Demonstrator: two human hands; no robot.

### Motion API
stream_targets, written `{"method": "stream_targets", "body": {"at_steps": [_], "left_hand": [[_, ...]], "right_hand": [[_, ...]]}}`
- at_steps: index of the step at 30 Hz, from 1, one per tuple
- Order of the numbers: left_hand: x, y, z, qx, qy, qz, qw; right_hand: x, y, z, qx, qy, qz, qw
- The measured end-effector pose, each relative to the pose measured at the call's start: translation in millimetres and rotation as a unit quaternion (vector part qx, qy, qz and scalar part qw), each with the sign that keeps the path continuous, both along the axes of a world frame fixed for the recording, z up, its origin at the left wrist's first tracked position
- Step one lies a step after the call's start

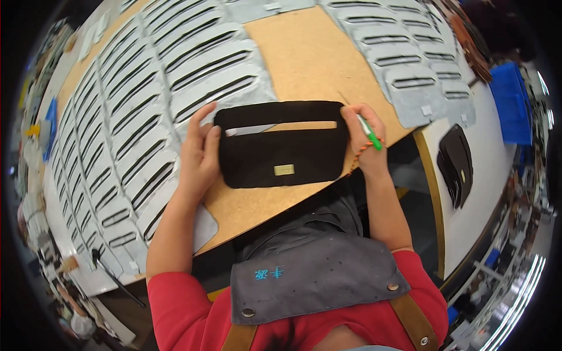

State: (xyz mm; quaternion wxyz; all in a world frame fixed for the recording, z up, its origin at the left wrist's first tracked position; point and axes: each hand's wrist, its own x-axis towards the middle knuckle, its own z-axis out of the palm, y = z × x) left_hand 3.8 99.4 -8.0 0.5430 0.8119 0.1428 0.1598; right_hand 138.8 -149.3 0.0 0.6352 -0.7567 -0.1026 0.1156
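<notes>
A black rounded panel (281,152), like a bag or wallet piece, is held up in front of me over the table edge. A long slot runs across its upper part, and the wooden board and a grey piece show through it. Near its lower edge sits a small gold-coloured label (284,169). My left hand (200,151) grips the panel's left end, thumb on the front. My right hand (369,126) pinches the upper right corner. A white and green pen (371,134) is also tucked in that hand, pointing down toward the wrist.
Grey-white slotted pieces (193,50) lie in rows on the left of the wooden board (301,47), with more (404,58) at the far right. On the white table (468,216) at right rest several black panels (455,167). A blue bin (512,105) stands beyond; a dark gap separates the tables.
</notes>
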Motion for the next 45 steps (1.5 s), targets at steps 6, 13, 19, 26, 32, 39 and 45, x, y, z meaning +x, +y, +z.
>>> {"method": "stream_targets", "body": {"at_steps": [6,13,19,26,32,39,45], "left_hand": [[1,-8,1,-0.01,-0.025,0.0,1.0],[4,-12,2,-0.001,-0.082,0.021,0.996],[-2,-3,-9,-0.031,-0.001,0.035,0.999],[-8,1,-4,0.037,-0.059,0.0,0.998],[-1,1,-12,0.096,-0.064,-0.019,0.993],[-3,5,1,0.16,-0.075,-0.012,0.984],[-46,14,130,0.328,-0.379,0.008,0.865]], "right_hand": [[-2,-7,-3,0.011,-0.004,-0.006,1.0],[-17,-9,-6,-0.034,-0.067,-0.011,0.997],[-26,-20,-2,-0.036,-0.317,-0.09,0.943],[-9,-151,76,-0.112,-0.408,-0.417,0.805],[5,-318,60,0.026,-0.271,-0.527,0.805],[-6,-362,12,-0.358,-0.298,-0.525,0.712],[-15,-240,63,-0.268,-0.38,-0.392,0.794]]}}
